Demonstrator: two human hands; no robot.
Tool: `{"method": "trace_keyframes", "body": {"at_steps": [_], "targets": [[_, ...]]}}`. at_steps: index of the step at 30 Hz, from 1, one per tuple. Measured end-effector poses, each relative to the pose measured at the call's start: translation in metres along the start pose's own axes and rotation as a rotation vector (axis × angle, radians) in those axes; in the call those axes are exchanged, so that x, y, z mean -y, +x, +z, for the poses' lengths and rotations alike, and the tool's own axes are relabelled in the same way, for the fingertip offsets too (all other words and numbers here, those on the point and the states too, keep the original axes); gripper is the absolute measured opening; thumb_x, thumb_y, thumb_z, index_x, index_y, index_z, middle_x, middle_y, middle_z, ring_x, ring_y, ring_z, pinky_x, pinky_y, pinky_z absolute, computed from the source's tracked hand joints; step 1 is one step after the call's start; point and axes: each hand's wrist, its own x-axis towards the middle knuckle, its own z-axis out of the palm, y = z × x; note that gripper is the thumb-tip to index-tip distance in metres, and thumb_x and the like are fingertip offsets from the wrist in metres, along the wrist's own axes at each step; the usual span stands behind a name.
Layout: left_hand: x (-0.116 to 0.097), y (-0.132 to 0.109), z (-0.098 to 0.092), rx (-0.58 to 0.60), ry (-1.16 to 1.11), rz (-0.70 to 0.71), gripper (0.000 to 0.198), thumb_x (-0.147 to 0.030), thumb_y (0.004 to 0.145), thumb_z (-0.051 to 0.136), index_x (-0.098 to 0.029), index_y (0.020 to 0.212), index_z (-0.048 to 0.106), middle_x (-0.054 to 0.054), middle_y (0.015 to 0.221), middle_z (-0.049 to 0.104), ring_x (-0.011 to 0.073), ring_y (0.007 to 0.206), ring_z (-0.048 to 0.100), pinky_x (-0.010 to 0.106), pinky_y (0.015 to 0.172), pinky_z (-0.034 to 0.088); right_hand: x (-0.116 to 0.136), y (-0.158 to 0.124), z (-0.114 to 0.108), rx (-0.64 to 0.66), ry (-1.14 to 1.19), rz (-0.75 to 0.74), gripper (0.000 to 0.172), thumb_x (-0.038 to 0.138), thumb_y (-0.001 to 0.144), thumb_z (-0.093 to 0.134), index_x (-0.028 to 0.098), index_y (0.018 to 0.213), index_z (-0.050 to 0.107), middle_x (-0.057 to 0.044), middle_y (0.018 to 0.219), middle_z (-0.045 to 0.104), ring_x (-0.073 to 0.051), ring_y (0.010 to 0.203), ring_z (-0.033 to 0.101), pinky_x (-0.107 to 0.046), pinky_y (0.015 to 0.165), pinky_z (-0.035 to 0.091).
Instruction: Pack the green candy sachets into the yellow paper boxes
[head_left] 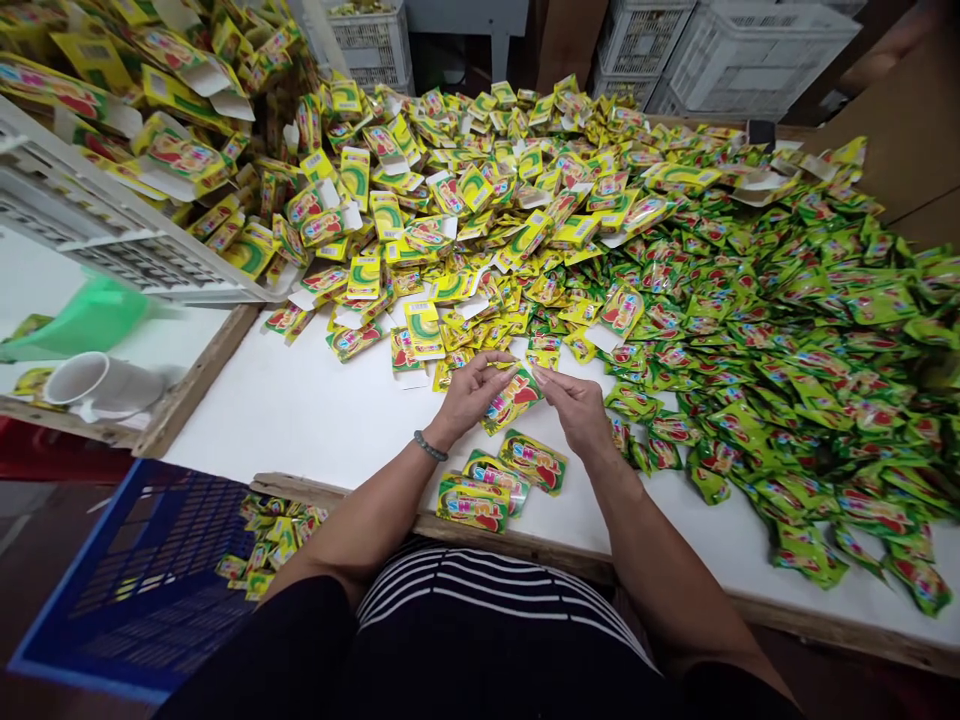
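Between my two hands is a small yellow-green candy box (511, 400) with a red fruit picture and colourful lettering. My left hand (474, 395) is closed on its left side, thumb and fingertips near the upper end. At the upper right corner, my right hand (576, 402) pinches with thumb and forefinger; a whitish bit, perhaps the end flap, shows at the fingertips. Just below, on the white tabletop (300, 420), lie a flat candy box (534, 460) and a couple more overlapping, the nearest one (472, 502) by the wooden edge.
Open yellow boxes (386, 215) heap across the back and spill from a tipped white crate (142, 225) at left. Green candy sachets (750, 330) cover the right side. A blue basket (142, 580) with small packets stands below left, and a white mug (101, 385) lies above it.
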Motion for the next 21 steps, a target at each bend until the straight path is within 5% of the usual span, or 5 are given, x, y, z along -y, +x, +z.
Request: {"method": "trace_keyframes", "body": {"at_steps": [5, 9, 13, 21], "targets": [[-0.003, -0.002, -0.001, -0.033, -0.007, -0.006, 0.051, -0.052, 0.07, 0.074, -0.016, 0.103, 0.058, -0.006, 0.057, 0.053, 0.0058, 0.049, 0.044, 0.019, 0.049, 0.032, 0.001, -0.004, 0.004, 0.079, -0.082, -0.145, 0.034, 0.045, 0.083, 0.061, 0.025, 0.109, 0.073, -0.003, 0.111, 0.073, -0.026, 0.112, 0.062, -0.048, 0.104, 0.044], [-0.002, -0.002, -0.001, -0.046, -0.087, -0.027, 0.055, -0.054, 0.067, 0.075, -0.017, 0.104, 0.057, -0.004, 0.063, 0.06, 0.0084, 0.054, 0.052, 0.021, 0.052, 0.038, -0.004, -0.008, 0.009, 0.136, -0.056, -0.157, 0.043, 0.047, 0.093, 0.043, 0.025, 0.121, 0.067, -0.006, 0.119, 0.069, -0.025, 0.116, 0.06, -0.047, 0.102, 0.046], [-0.002, -0.002, -0.002, -0.078, -0.102, -0.013, 0.055, -0.052, 0.068, 0.076, -0.017, 0.107, 0.058, -0.007, 0.055, 0.053, 0.0063, 0.047, 0.045, 0.02, 0.048, 0.033, -0.006, -0.013, 0.015, 0.056, -0.3, -0.329, 0.049, 0.049, 0.093, 0.044, 0.025, 0.134, 0.055, -0.008, 0.126, 0.064, -0.024, 0.116, 0.056, -0.045, 0.103, 0.044], [-0.007, 0.0, -0.007, -0.008, -0.062, -0.041, 0.053, -0.047, 0.069, 0.077, -0.016, 0.107, 0.056, -0.008, 0.053, 0.051, 0.0043, 0.044, 0.038, 0.019, 0.046, 0.027, -0.006, -0.007, 0.013, 0.096, -0.48, -0.512, 0.047, 0.047, 0.095, 0.041, 0.026, 0.134, 0.055, -0.009, 0.126, 0.065, -0.025, 0.116, 0.055, -0.048, 0.101, 0.043]]}}
